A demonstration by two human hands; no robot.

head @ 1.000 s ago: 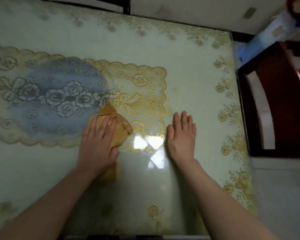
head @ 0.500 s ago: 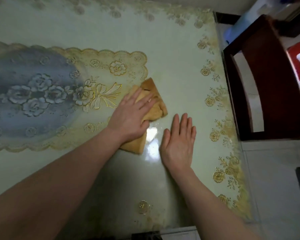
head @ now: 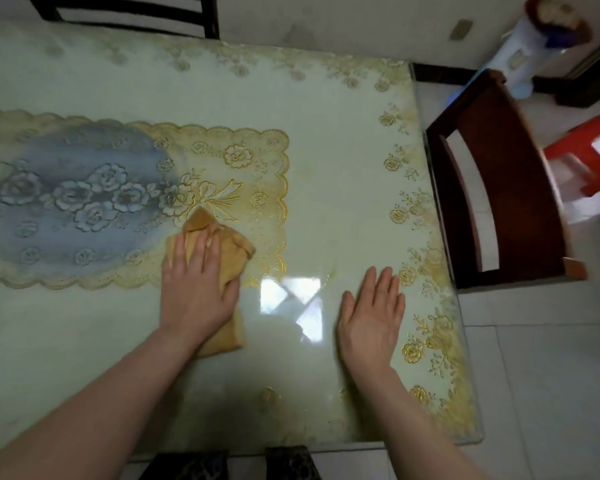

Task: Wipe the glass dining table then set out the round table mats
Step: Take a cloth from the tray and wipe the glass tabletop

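the left hand (head: 196,289) lies flat on a folded tan cloth (head: 222,271), fingers straight and close together, pressing it onto the glass worktop (head: 326,116). the cloth is a longish bundle, its long axis running from the near edge away from the person and leaning slightly left; 1 pointed corner sticks out beyond the fingertips toward the gold bow printed on the lace-pattern runner (head: 118,202) under the glass, and the other end shows below the wrist. it sits on the near right corner of that runner.

the right hand (head: 371,320) rests palm down on the bare glass, fingers straight and a little spread, holding nothing, apart from the cloth with a bright window reflection between them. it is near the gold floral border at the worktop's right edge.

a dark wooden chair (head: 499,185) stands just beside that right edge, and another dark chair (head: 125,15) stands at the far side.
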